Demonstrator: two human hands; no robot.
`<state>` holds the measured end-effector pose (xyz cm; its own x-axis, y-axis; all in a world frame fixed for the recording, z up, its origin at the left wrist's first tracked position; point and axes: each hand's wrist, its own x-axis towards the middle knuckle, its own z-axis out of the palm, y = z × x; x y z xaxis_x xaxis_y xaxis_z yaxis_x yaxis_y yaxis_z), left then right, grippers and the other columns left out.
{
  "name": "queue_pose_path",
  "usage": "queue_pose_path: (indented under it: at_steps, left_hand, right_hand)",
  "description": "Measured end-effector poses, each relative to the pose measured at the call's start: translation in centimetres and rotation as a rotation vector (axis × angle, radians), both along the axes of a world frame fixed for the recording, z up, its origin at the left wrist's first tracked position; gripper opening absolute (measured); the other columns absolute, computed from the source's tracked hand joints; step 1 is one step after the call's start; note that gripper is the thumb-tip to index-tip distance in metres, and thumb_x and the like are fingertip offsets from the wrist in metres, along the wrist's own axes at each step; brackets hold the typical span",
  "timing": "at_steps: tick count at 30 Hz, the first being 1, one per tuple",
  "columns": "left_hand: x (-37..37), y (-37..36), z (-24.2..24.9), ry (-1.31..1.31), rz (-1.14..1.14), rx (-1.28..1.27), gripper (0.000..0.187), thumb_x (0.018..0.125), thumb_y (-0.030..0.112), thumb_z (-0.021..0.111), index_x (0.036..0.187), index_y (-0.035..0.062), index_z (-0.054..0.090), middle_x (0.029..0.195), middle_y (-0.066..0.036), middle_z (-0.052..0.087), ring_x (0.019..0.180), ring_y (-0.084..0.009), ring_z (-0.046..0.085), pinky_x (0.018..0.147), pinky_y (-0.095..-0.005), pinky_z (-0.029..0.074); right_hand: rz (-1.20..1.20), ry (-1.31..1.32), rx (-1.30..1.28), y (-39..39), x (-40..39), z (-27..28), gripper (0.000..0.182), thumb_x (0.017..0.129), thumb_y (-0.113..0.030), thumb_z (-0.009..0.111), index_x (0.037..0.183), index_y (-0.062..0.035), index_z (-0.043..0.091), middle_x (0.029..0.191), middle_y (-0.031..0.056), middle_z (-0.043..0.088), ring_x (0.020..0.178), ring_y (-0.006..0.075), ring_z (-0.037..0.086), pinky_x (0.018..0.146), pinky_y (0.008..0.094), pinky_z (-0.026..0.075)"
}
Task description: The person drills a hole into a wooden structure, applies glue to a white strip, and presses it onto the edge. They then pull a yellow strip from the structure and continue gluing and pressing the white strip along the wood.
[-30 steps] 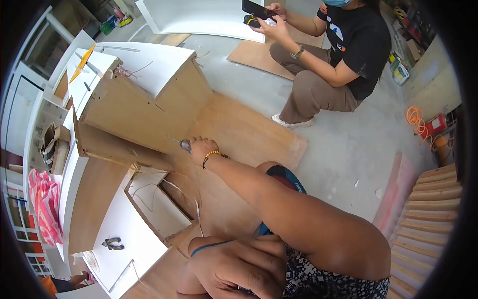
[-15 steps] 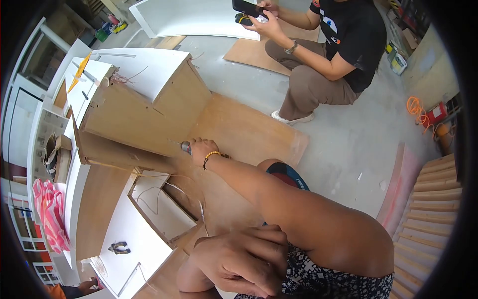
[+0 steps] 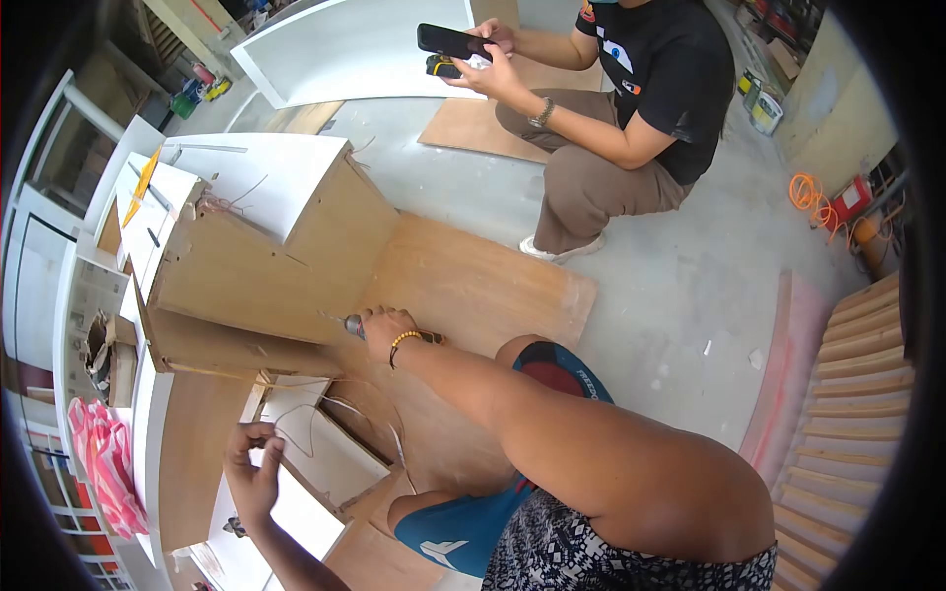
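My right hand [image 3: 390,335] is wrapped around a power drill [image 3: 355,326] whose thin bit points left, towards the wooden cabinet panel [image 3: 256,271]. The hand covers most of the drill body. At lower left, my left hand [image 3: 252,475] is raised over the white cabinet part, with fingers loosely curled and the thumb apart from them. Nothing shows between its fingers. A thin wire [image 3: 307,443] loops just beside its fingertips, and I see no grip on it. Dark pliers [image 3: 234,527] lie on the white surface, partly behind my left wrist.
A plywood sheet [image 3: 493,281] lies on the floor beside the cabinet. A person [image 3: 650,108] squats at upper right, holding a phone [image 3: 455,41]. Pink-and-white cloth [image 3: 103,463] rests at the left. Wooden slats [image 3: 838,424] and an orange cord [image 3: 808,202] are on the right.
My left hand has moved left and away from my body to beside the cabinet, its fingers opening. My right hand keeps the drill. The view has shifted slightly.
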<state>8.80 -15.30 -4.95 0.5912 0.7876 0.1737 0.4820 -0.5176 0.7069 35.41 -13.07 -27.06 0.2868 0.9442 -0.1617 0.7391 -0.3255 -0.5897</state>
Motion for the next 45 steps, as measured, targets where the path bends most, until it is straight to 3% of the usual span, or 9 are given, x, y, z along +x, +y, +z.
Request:
queue_pose_path:
  at_steps: [4, 7, 11, 12, 18, 27, 30, 33, 45]
  left_hand:
    - [-9.5, 5.7, -6.4, 0.021, 0.321, -0.044, 0.027, 0.095, 0.026, 0.074, 0.095, 0.0006, 0.065, 0.081, -0.002, 0.064, 0.073, -0.0098, 0.056, 0.072, -0.0277, 0.047]
    - [-14.3, 7.4, -11.4, 0.075, 0.475, 0.079, 0.029, 0.095, 0.028, 0.073, 0.095, 0.0006, 0.065, 0.080, -0.002, 0.064, 0.071, -0.0112, 0.055, 0.070, -0.0293, 0.047]
    - [-17.3, 8.5, -16.3, 0.236, 0.530, 0.361, 0.028, 0.094, 0.029, 0.072, 0.096, 0.0008, 0.067, 0.088, -0.013, 0.062, 0.081, -0.0251, 0.057, 0.075, -0.0405, 0.048]
    - [-16.0, 7.4, -15.7, 0.320, 0.599, 0.292, 0.029, 0.094, 0.029, 0.069, 0.100, 0.0014, 0.067, 0.099, -0.018, 0.061, 0.094, -0.0329, 0.056, 0.084, -0.0469, 0.045]
    - [-13.6, 5.7, -15.4, 0.393, 0.664, 0.462, 0.037, 0.098, 0.040, 0.061, 0.108, 0.0040, 0.065, 0.104, -0.017, 0.059, 0.102, -0.0378, 0.053, 0.092, -0.0507, 0.042]
    - [-12.9, 5.4, -15.0, 0.441, 0.708, 0.430, 0.038, 0.099, 0.041, 0.058, 0.109, 0.0056, 0.065, 0.107, -0.016, 0.059, 0.103, -0.0370, 0.053, 0.093, -0.0503, 0.041]
    - [-13.0, 5.4, -15.1, 0.429, 0.698, 0.444, 0.037, 0.098, 0.041, 0.059, 0.109, 0.0058, 0.065, 0.107, -0.016, 0.059, 0.103, -0.0368, 0.053, 0.093, -0.0503, 0.041]
    - [-13.0, 5.5, -15.1, 0.459, 0.709, 0.437, 0.036, 0.098, 0.040, 0.060, 0.110, 0.0058, 0.065, 0.107, -0.016, 0.059, 0.103, -0.0368, 0.053, 0.093, -0.0503, 0.041]
    - [-12.8, 5.4, -15.1, 0.447, 0.697, 0.467, 0.034, 0.097, 0.036, 0.061, 0.110, 0.0055, 0.064, 0.105, -0.018, 0.058, 0.101, -0.0373, 0.052, 0.091, -0.0503, 0.042]
  right_hand:
    - [-0.009, 0.001, 0.010, 0.3, 0.0, -0.4, 0.047, 0.080, -0.016, 0.069, 0.124, -0.0043, 0.057, 0.122, 0.0180, 0.064, 0.113, 0.0326, 0.065, 0.093, 0.0475, 0.053]
    - [-0.003, -0.008, 0.024, 0.3, -0.3, -0.9, 0.047, 0.080, -0.016, 0.069, 0.124, -0.0041, 0.057, 0.122, 0.0180, 0.064, 0.112, 0.0327, 0.065, 0.092, 0.0475, 0.053]
    - [-0.001, -0.022, 0.015, 0.2, -0.2, -0.3, 0.047, 0.080, -0.016, 0.069, 0.124, -0.0042, 0.057, 0.122, 0.0178, 0.064, 0.112, 0.0331, 0.066, 0.092, 0.0471, 0.053]
    - [-0.004, -0.022, 0.010, 0.2, -0.2, -0.3, 0.047, 0.080, -0.016, 0.069, 0.124, -0.0043, 0.057, 0.122, 0.0178, 0.064, 0.112, 0.0332, 0.066, 0.092, 0.0470, 0.053]
    - [-0.007, -0.038, -0.003, 0.2, -0.4, -0.1, 0.049, 0.082, -0.021, 0.070, 0.126, -0.0045, 0.057, 0.123, 0.0182, 0.064, 0.112, 0.0341, 0.066, 0.094, 0.0481, 0.052]
    - [-0.008, -0.034, -0.032, 0.4, -0.4, 0.0, 0.052, 0.082, -0.026, 0.073, 0.127, -0.0048, 0.056, 0.122, 0.0189, 0.064, 0.113, 0.0345, 0.065, 0.095, 0.0480, 0.052]
    - [-0.002, -0.050, -0.013, 0.1, -0.4, 0.2, 0.048, 0.084, -0.018, 0.067, 0.129, -0.0057, 0.056, 0.123, 0.0175, 0.065, 0.113, 0.0327, 0.066, 0.094, 0.0467, 0.053]
    - [-0.021, -0.042, 0.019, 0.5, -0.4, -0.6, 0.050, 0.082, -0.024, 0.071, 0.126, -0.0048, 0.057, 0.121, 0.0190, 0.065, 0.112, 0.0344, 0.066, 0.094, 0.0484, 0.052]
    - [-0.015, -0.019, 0.012, 0.4, -0.3, -0.7, 0.047, 0.082, -0.020, 0.070, 0.124, -0.0035, 0.058, 0.120, 0.0197, 0.065, 0.110, 0.0349, 0.066, 0.093, 0.0481, 0.053]
